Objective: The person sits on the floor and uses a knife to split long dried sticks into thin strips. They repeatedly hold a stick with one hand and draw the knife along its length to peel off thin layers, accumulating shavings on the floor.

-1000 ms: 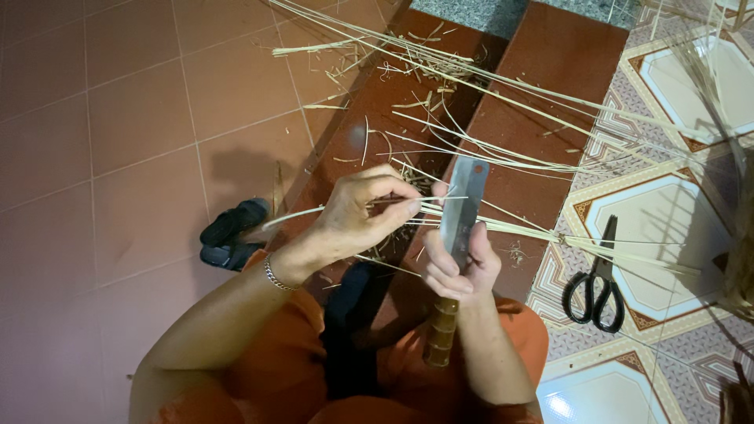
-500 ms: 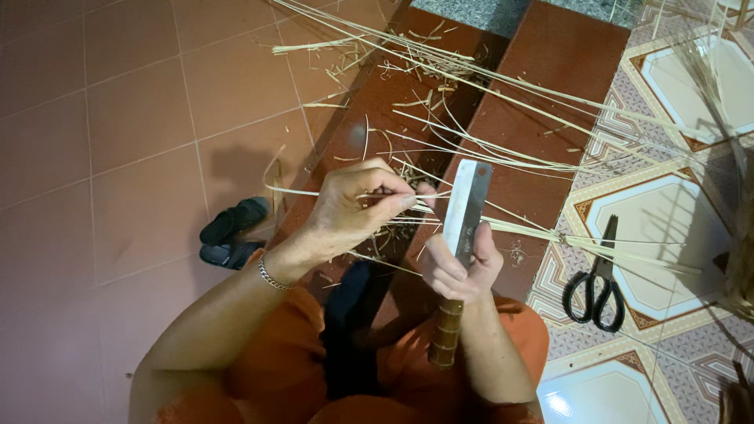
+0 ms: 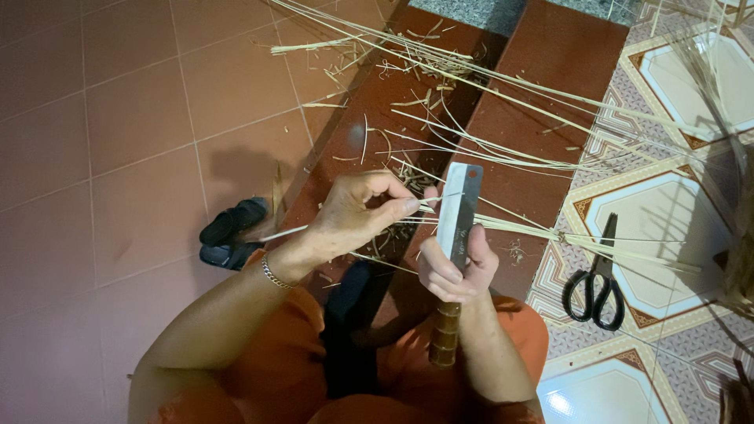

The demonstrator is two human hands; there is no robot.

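My right hand (image 3: pixel 455 267) grips a cleaver-like knife (image 3: pixel 458 212) upright, its flat grey blade pointing away from me and its ringed wooden handle (image 3: pixel 444 334) below the fist. My left hand (image 3: pixel 357 216) pinches a thin pale bamboo strip (image 3: pixel 542 230) against the blade's left edge. The strip runs on to the right over the tiles. A metal bracelet (image 3: pixel 272 273) circles my left wrist. My orange-clad lap fills the bottom of the view.
Black-handled scissors (image 3: pixel 598 283) lie on the patterned tiles at right. Long bamboo slivers (image 3: pixel 471 78) and shavings cover the dark red step (image 3: pixel 542 47) ahead. Dark sandals (image 3: pixel 228 232) sit on the reddish floor tiles at left.
My left hand has drawn the strip a little further left along the blade; a loose sliver at the left has shifted. The knife stays upright in the right hand.
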